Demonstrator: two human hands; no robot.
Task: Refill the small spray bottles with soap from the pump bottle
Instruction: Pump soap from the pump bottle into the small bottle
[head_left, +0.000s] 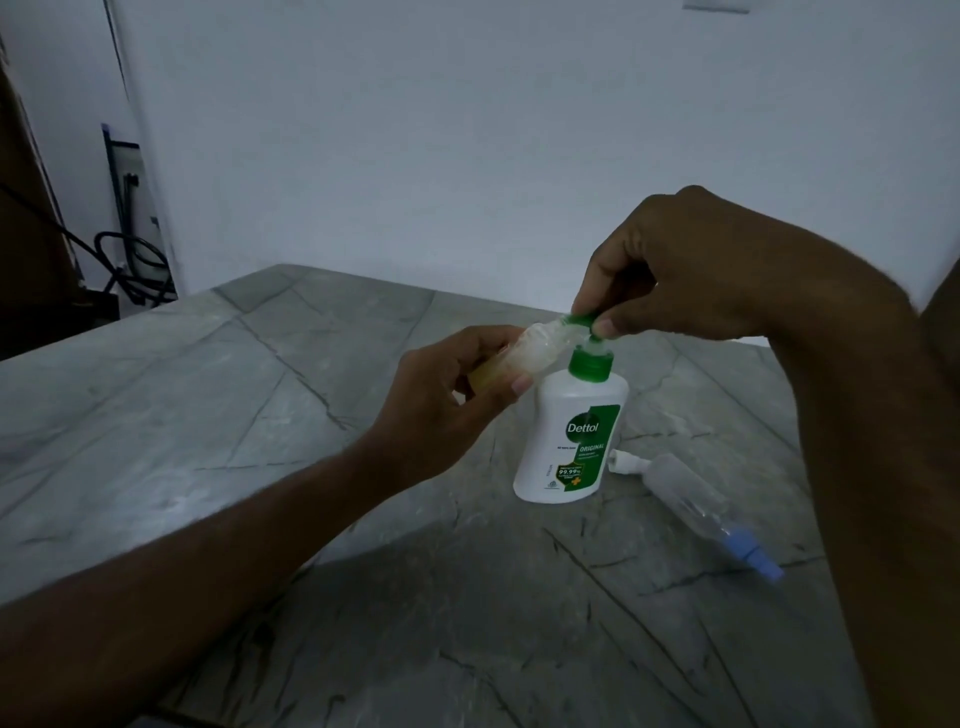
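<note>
Head view: our left hand (457, 395) grips a small spray bottle (540, 345), its mouth at the pump bottle (569, 441) nozzle, while our right hand (670, 270) pinches the pump head (584, 318). We judge the small bottle light and slippery, so hold its body.

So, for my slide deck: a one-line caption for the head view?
Left hand holds spray bottle at pump bottle nozzle; right hand on pump.

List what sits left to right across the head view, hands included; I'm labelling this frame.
Left hand holding a small spray bottle → Dettol pump bottle → loose white spray nozzle → right hand on the pump head → clear bottle with blue cap lying on the table.
</note>
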